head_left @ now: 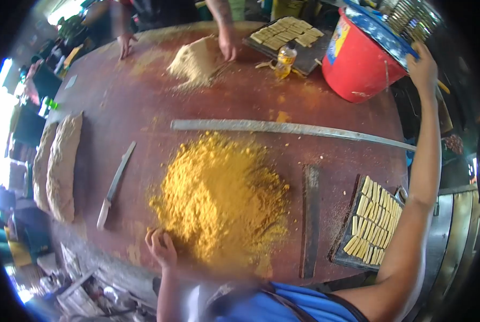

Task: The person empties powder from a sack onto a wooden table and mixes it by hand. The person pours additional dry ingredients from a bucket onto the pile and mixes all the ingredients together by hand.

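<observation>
A large mound of yellow crumbly dough or meal (pixel 213 198) lies in the middle of the reddish table. My left hand (pixel 161 248) rests at its lower left edge, fingers loosely bent and apart, holding nothing. Far to the right, my right hand (pixel 423 70) reaches up to the red bucket (pixel 361 64). Its fingers close on the edge of the blue lid (pixel 377 24), which sits tilted over the bucket's top. A yellow and blue label shows on the bucket's side.
A knife (pixel 116 185) and long dough rolls (pixel 63 166) lie left. A metal bar (pixel 288 129) crosses behind the mound; a dark flat strip (pixel 309 220) and a tray of cut sticks (pixel 374 220) are right. Beyond are a bottle (pixel 285 60), another tray (pixel 288 32), a flour pile (pixel 194 60) and another person's hands.
</observation>
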